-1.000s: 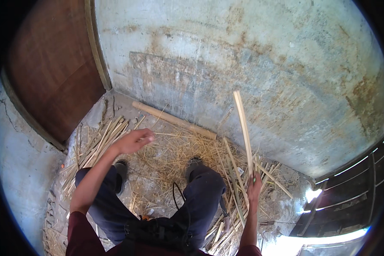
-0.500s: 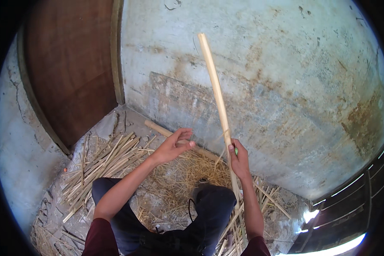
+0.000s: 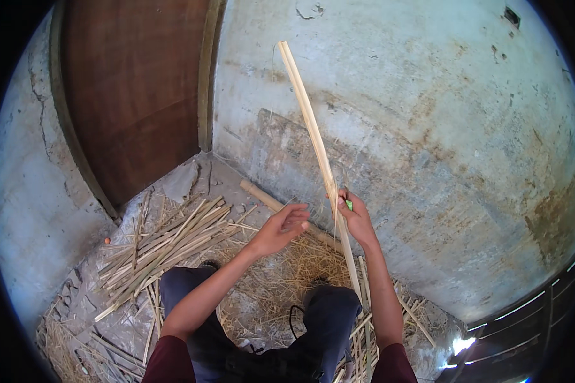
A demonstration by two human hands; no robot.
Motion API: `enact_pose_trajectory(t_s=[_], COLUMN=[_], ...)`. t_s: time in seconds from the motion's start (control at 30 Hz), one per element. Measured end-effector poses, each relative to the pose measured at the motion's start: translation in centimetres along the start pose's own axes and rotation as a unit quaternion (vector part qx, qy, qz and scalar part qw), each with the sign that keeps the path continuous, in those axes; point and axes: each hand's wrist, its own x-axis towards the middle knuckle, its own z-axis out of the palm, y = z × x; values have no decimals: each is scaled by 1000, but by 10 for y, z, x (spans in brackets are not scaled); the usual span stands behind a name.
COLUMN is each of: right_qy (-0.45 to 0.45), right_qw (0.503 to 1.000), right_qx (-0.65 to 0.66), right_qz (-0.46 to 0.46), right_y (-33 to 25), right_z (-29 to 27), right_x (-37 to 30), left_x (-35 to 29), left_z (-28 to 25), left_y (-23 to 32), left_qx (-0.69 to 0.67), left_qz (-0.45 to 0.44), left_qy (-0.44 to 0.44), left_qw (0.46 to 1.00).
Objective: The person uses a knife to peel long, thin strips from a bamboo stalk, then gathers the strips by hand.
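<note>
A long pale bamboo strip (image 3: 310, 124) slants up in front of me, its top leaning left toward the wall and its lower end running down beside my right knee. My right hand (image 3: 355, 217) is closed at its middle, with a small green thing (image 3: 349, 205) showing between the fingers; its kind is hidden by the grip. Thin shavings curl off the strip by that hand. To the left of the strip, my left hand (image 3: 281, 230) hangs in the air, empty, fingers apart and palm turned toward the strip.
Cut bamboo strips (image 3: 166, 249) lie piled on the floor at left. More strips (image 3: 412, 316) lie at right. Straw-like shavings (image 3: 306, 263) cover the floor between my legs. A bamboo pole (image 3: 262, 195) lies along the foot of the stained wall (image 3: 415, 127). A brown door (image 3: 134, 96) stands at left.
My right hand has risen slightly along the bamboo strip. My left hand stays open beside it. The view has turned a little to the left.
</note>
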Motion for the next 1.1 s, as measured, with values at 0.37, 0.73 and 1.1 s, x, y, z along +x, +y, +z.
enact_pose_trajectory(t_s=[0.37,0.73,1.1], right_qy=[-120,-68,-42], right_qw=[991,976,984], right_qx=[9,146,100], right_qz=[54,150,139], right_y=[6,-15,-24], right_z=[61,54,63], right_x=[3,8,18], left_x=[31,31,30], left_z=[-25,-14,-10], left_y=[3,15,18], left_qx=[-16,-95,-88], left_qz=[47,63,57], left_qy=[178,142,149], left_qw=[983,983,983])
